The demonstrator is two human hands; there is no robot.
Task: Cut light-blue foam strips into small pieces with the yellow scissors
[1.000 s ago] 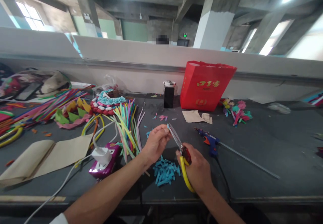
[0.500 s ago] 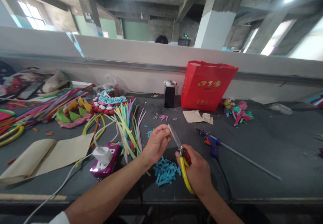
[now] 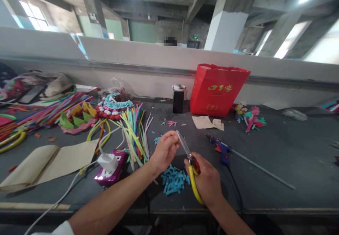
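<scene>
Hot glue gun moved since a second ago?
No. Against the red bag, the hot glue gun keeps its place, nearer the viewer, tip pointing left. Both drift slightly right in frame together, so likely just the camera.

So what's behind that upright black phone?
Behind the phone is a bottle with a white lid. The lid and a little of its side show; the phone covers most of the body, so whether they touch can't be seen.

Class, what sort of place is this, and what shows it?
Probably a craft workshop: a glue gun, colourful strips and a pile of blue snippets lie on a dark worktable.
</scene>
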